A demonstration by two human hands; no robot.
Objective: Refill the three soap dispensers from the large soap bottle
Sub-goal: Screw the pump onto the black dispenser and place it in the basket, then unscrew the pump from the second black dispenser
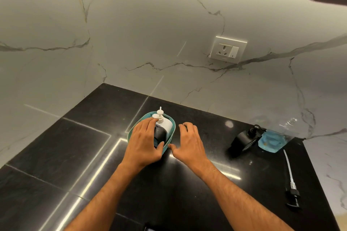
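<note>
The left hand (144,141) covered most of the black dispenser (160,134) and the near left rim of the teal basket (170,121). The clear bottle's (273,139) upper part was too blurred to read. Both forearms were cut by the bottom edge.

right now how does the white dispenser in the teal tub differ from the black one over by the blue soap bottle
The white dispenser stands in the teal tub, under the left hand; the black dispenser stands on the bare counter against the soap bottle. White pump versus black. Both are upright pump bottles.
</note>
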